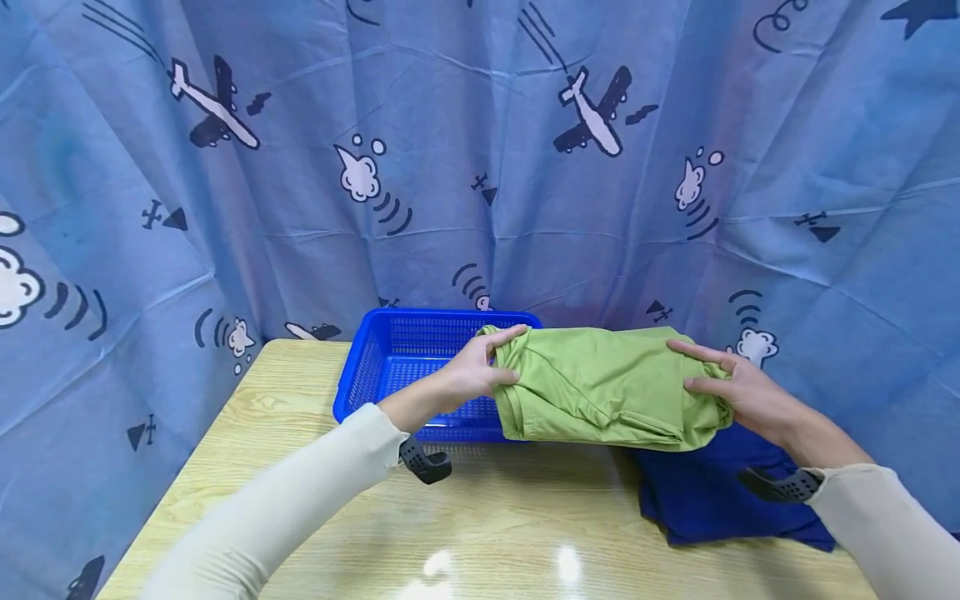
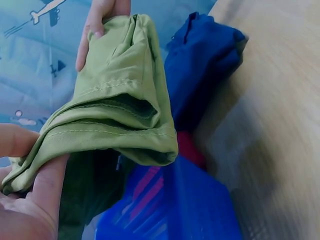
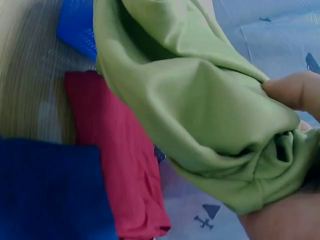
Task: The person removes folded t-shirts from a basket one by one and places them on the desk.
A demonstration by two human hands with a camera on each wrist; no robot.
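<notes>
A folded light-green garment (image 1: 600,383) with stitched hems is held up in the air between both hands, stretched sideways. My left hand (image 1: 476,367) pinches its left end, thumb on the near side. At the other end my right hand (image 1: 753,398) grips the cloth, which bunches near those fingers in the right wrist view. The garment overlaps the right part of a blue plastic basket (image 1: 450,314) in the head view. Stacked hem layers (image 2: 110,135) show at the left end in the left wrist view.
On the right of the wooden table (image 1: 480,517) lies a folded dark-blue cloth (image 1: 720,492). A red folded cloth (image 3: 120,160) lies beside it, hidden from the head view by the garment. A blue curtain (image 1: 450,167) with airplane prints hangs behind the table.
</notes>
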